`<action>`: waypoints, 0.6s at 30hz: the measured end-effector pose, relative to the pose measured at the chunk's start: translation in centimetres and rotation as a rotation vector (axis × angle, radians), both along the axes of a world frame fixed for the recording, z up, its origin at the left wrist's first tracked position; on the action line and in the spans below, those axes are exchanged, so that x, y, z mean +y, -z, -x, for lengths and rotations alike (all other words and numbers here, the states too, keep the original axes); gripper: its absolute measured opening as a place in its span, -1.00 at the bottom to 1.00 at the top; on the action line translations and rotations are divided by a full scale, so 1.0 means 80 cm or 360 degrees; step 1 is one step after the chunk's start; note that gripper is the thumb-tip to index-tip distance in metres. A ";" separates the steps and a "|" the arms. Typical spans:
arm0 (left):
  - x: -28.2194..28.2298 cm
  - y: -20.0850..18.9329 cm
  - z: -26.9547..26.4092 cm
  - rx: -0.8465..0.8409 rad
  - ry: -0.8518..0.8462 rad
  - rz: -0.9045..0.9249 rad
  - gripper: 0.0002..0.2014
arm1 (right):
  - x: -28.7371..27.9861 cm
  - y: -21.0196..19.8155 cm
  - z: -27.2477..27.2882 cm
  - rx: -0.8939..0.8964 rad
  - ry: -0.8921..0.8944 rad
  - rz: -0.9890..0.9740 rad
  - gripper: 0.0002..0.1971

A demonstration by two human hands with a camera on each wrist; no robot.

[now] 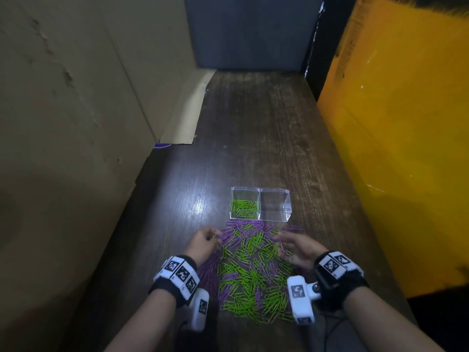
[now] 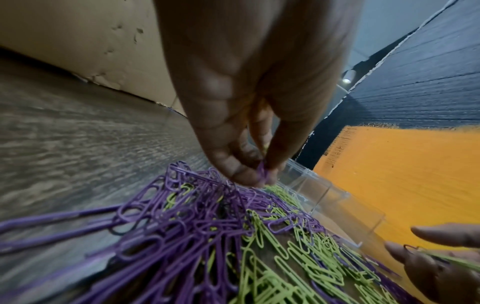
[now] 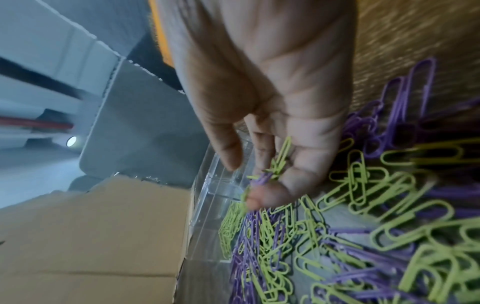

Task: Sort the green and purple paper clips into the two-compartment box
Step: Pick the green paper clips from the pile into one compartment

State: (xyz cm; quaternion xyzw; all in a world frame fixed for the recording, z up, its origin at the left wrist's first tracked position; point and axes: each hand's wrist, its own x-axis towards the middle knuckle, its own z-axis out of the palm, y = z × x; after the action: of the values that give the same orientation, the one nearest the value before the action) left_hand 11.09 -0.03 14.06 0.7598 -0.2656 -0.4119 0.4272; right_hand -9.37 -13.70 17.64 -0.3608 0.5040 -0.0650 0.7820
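Note:
A clear two-compartment box (image 1: 286, 199) stands on the dark wooden table. Its left compartment holds green clips (image 1: 243, 206); its right compartment looks empty. Just in front of it lies a mixed pile of green and purple paper clips (image 1: 253, 273), seen up close as a pile (image 2: 207, 226) in the left wrist view. My left hand (image 1: 215, 237) is at the pile's far-left edge and pinches a purple clip (image 2: 262, 171) between thumb and fingertips. My right hand (image 1: 281, 241) hovers over the pile's far-right side. It holds a small bunch of green clips (image 3: 281, 156) with one purple clip among them.
A tall cardboard wall (image 1: 76, 110) runs along the left of the table, with a flap (image 1: 187, 115) lying on the surface. An orange panel (image 1: 396, 161) borders the right side and a dark panel (image 1: 253, 31) closes the far end. Bare tabletop (image 1: 253, 123) stretches behind the box.

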 end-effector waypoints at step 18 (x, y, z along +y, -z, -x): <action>-0.005 0.002 0.004 0.0167 -0.0018 0.0069 -0.68 | -0.010 -0.012 0.001 0.0585 -0.0512 0.0911 -0.79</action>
State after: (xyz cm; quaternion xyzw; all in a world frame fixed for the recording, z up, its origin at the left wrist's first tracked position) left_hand 10.79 -0.42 13.87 0.7292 -0.2476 -0.4428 0.4593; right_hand -9.45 -14.49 18.60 -0.6450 0.5342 -0.0136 0.5462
